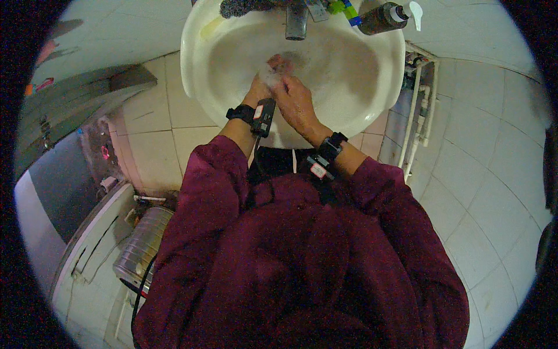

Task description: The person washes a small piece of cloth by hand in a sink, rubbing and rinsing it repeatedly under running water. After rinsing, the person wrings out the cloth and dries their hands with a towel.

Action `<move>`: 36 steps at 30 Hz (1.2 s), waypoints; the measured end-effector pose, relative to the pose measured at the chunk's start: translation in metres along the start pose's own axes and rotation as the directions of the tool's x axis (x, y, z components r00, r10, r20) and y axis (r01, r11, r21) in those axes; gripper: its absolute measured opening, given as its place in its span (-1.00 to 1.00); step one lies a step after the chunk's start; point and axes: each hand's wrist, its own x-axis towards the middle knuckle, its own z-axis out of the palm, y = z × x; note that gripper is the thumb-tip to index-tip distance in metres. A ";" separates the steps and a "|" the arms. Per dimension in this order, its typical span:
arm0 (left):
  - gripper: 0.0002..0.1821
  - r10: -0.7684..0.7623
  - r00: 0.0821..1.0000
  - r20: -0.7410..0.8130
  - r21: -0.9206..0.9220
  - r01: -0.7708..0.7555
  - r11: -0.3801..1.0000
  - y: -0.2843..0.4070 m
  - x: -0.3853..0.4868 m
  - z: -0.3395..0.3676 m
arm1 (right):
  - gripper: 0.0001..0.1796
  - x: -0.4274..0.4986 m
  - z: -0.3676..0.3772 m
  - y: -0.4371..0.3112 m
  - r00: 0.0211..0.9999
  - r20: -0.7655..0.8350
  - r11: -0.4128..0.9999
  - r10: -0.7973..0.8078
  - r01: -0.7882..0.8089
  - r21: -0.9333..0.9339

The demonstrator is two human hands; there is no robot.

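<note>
Both my hands are together over the bowl of a white ceramic washbasin point(348, 100), just in front of the faucet spout point(296, 26). My left hand point(260, 88) touches my right hand point(294, 98), and its fingers are mostly covered by white foam point(271, 78). The right hand's fingers curl in toward the left. Reddish, blurred fingertips show beyond the foam; whether anything small lies between the palms cannot be made out. Cloudy, whitish water or suds appear in the bowl around the hands. Each wrist wears a black strap with a small device.
On the basin's back rim are a dark scrubbing pad point(239, 8), a green and blue packet point(346, 11) and a dark pump bottle point(383, 19) with a white nozzle. White pipes point(418, 118) run along the right wall. A ribbed metal cylinder point(141, 246) stands at lower left.
</note>
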 end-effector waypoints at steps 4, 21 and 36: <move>-0.64 -0.105 0.986 -0.126 -0.158 0.085 0.984 0.008 -0.010 0.035 | -0.62 0.041 -0.015 -0.017 0.982 -0.095 0.977 0.161 -0.173 -0.126; -0.72 -0.188 0.942 -0.280 0.139 0.233 0.962 0.031 -0.008 0.046 | -0.55 0.025 -0.013 -0.007 0.976 0.007 0.973 -0.218 0.218 -0.068; -0.53 0.119 0.967 -0.226 0.471 0.002 0.882 0.042 -0.027 0.066 | -0.46 0.022 -0.021 0.027 0.997 0.028 0.988 -0.072 0.067 0.136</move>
